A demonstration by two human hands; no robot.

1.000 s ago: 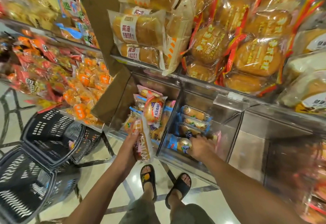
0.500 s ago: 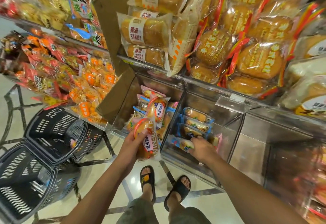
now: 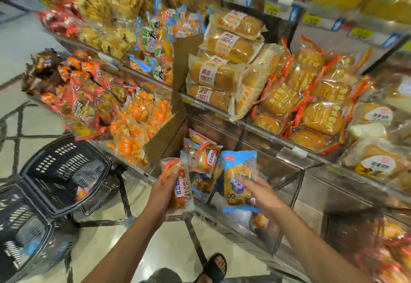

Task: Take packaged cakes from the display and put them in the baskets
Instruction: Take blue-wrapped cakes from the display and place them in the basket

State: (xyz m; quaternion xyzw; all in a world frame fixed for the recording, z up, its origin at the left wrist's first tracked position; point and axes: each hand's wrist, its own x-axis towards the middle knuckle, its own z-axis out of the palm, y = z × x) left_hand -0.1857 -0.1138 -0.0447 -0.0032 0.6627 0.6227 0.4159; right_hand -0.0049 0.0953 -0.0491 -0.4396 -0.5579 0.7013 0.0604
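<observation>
Holding red-banded cake packet [image 3: 179, 192]; blue-edged cake packet [image 3: 234, 170].

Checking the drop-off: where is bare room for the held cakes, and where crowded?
The nearer basket, left of the left hand, shows mostly bare mesh. The bin right of the right hand looks bare. The bread above is packed.
</observation>
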